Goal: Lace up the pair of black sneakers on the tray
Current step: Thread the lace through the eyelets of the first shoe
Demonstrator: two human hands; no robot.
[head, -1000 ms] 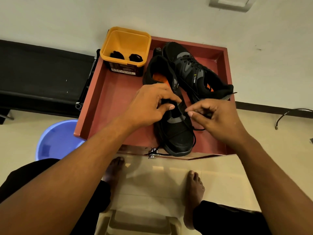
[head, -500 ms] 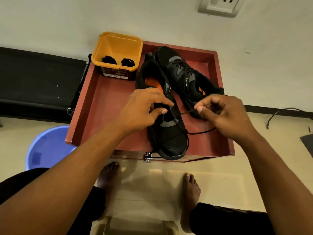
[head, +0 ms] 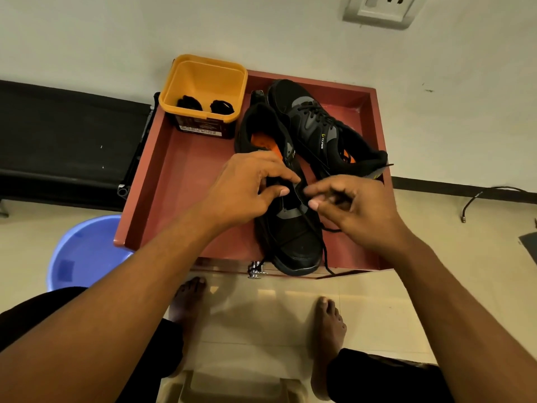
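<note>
Pinching the lace [head: 325, 254] end between thumb and forefinger, the right hand [head: 360, 207] has swung back from its sideways pull to the eyelets; the left hand [head: 247, 187] keeps its fingers curled on the near sneaker [head: 293, 242] at the front edge of the tray [head: 180, 175]. Next eyelet is probably being threaded; the far sneaker [head: 316, 126] looks laced

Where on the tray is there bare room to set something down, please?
The left half of the tray is bare, between the yellow tub, the left rim and the near sneaker. The right half is crowded: far sneaker, left hand gripping the near one, right hand pinching the lace.
</note>
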